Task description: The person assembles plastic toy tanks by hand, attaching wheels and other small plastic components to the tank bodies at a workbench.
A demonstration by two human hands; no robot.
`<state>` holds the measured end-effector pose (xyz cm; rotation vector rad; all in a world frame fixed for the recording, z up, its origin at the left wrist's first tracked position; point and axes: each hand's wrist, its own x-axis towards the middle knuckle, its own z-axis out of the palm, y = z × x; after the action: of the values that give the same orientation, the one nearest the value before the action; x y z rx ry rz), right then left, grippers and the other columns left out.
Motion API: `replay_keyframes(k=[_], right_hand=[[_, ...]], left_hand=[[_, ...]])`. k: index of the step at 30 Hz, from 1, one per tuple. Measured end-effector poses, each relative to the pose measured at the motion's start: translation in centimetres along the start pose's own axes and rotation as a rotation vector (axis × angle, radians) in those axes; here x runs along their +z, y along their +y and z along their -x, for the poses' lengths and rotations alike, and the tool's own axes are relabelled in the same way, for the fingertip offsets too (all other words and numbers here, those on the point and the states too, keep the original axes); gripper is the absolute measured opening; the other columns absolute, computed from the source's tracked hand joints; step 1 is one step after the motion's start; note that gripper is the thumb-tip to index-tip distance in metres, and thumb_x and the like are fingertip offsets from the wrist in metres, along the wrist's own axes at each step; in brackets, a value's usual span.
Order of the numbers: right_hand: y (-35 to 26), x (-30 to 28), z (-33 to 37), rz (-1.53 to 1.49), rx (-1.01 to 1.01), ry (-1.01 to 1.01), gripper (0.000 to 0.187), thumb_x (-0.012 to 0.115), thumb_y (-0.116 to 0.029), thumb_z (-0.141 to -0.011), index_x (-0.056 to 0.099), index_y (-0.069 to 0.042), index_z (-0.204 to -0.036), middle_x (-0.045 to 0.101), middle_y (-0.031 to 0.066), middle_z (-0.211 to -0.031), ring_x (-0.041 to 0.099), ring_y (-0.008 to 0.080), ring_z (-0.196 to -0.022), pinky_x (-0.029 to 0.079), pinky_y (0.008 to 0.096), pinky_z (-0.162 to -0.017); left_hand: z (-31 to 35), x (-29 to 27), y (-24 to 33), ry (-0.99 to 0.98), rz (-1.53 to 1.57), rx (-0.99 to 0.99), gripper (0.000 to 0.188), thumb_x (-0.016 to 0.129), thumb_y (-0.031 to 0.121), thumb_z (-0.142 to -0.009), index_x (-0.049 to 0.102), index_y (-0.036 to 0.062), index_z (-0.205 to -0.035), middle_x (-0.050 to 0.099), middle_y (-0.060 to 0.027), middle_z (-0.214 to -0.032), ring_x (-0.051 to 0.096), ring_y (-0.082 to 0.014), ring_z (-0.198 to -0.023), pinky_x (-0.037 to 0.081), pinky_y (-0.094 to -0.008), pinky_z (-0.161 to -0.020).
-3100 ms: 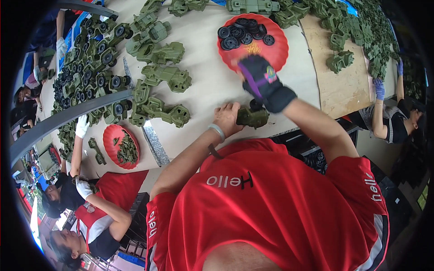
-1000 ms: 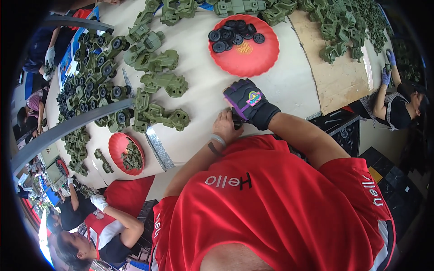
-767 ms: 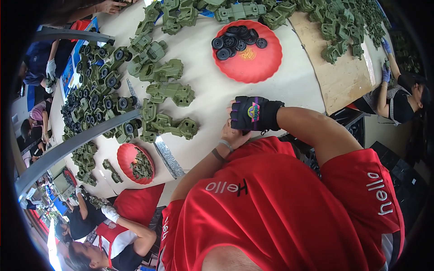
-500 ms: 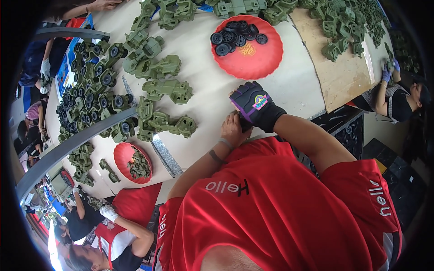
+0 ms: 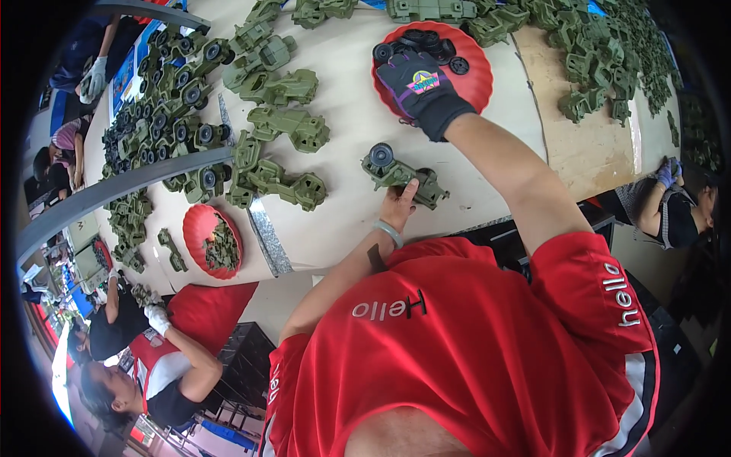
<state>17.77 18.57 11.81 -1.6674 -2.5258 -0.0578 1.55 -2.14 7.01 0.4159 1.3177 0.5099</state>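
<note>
My bare left hand (image 5: 398, 207) grips a green plastic toy jeep body (image 5: 411, 181) just above the near side of the table. A black wheel (image 5: 381, 155) shows on the jeep's far left end, and another dark wheel shows partly near its right side. My right hand (image 5: 415, 82), in a black and purple fingerless-style glove, reaches over a scalloped red plate (image 5: 476, 87). Its fingers bend down among loose black wheels (image 5: 426, 44) there. The glove hides the fingertips, so any wheel between them cannot be seen.
Rows of green jeep bodies (image 5: 288, 128) lie to the left, beside a pile of wheeled jeeps (image 5: 183, 95). A grey metal bar (image 5: 129, 186) crosses there. A red basket (image 5: 190, 232) holds small green parts. More bodies lie on cardboard (image 5: 567, 145) at right. Gloved co-workers sit around.
My right hand has left my left hand and moved forward to the wheels on the red plate. The jeep, hidden before, now shows in my left hand. The view has shifted slightly.
</note>
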Motion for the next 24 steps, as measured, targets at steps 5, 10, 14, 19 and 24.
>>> replay_keyframes(k=[5, 10, 14, 19, 24], right_hand=[[1.7, 0.5, 0.5, 0.064, -0.13, 0.085, 0.018, 0.061, -0.013, -0.09, 0.068, -0.009, -0.106, 0.069, 0.0121, -0.109, 0.067, 0.0304, -0.105, 0.054, 0.0441, -0.09], [3.0, -1.4, 6.4, -0.65, 0.107, 0.203, 0.023, 0.074, -0.008, -0.085, 0.063, -0.005, -0.105, 0.068, 0.0141, -0.103, 0.068, 0.033, -0.097, 0.054, 0.0434, -0.083], [1.6, -3.8, 14.1, -0.898, 0.153, 0.103, 0.04, 0.078, -0.002, -0.081, 0.062, -0.005, -0.118, 0.066, 0.0153, -0.107, 0.066, 0.0355, -0.103, 0.054, 0.0402, -0.091], [-0.8, -5.5, 18.9, -0.826, -0.003, -0.234, 0.053, 0.078, -0.014, -0.079, 0.062, -0.006, -0.129, 0.067, 0.0144, -0.106, 0.062, 0.0374, -0.105, 0.052, 0.047, -0.09], [-1.8, -5.2, 18.6, -0.586, -0.097, -0.411, 0.057, 0.078, -0.019, -0.078, 0.063, -0.005, -0.132, 0.065, 0.0171, -0.114, 0.062, 0.0381, -0.106, 0.052, 0.0466, -0.093]], left_hand=[[1.5, -5.8, -3.5, 0.165, -0.436, 0.04, 0.071, 0.085, 0.032, -0.085, 0.05, 0.001, -0.138, 0.057, -0.0121, -0.128, 0.056, -0.0291, -0.119, 0.049, -0.0493, -0.1], [4.4, -4.2, 6.7, 0.235, -1.33, 0.94, 0.085, 0.088, 0.013, -0.069, 0.047, 0.0087, -0.143, 0.045, -0.0187, -0.14, 0.042, -0.041, -0.133, 0.036, -0.0541, -0.113], [1.4, -3.4, 9.0, 0.05, -1.694, 1.073, 0.094, 0.092, 0.02, -0.065, 0.047, 0.0221, -0.148, 0.04, -0.015, -0.146, 0.039, -0.039, -0.137, 0.035, -0.0582, -0.113], [-0.8, -3.7, 7.4, -0.037, -1.674, 0.912, 0.082, 0.094, 0.028, -0.063, 0.06, 0.0245, -0.138, 0.04, -0.0109, -0.143, 0.044, -0.0362, -0.131, 0.045, -0.0528, -0.103], [0.1, -3.4, 6.0, 0.011, -1.626, 0.891, 0.073, 0.092, 0.029, -0.066, 0.063, 0.0227, -0.133, 0.041, -0.0108, -0.142, 0.044, -0.0357, -0.128, 0.046, -0.0509, -0.096]])
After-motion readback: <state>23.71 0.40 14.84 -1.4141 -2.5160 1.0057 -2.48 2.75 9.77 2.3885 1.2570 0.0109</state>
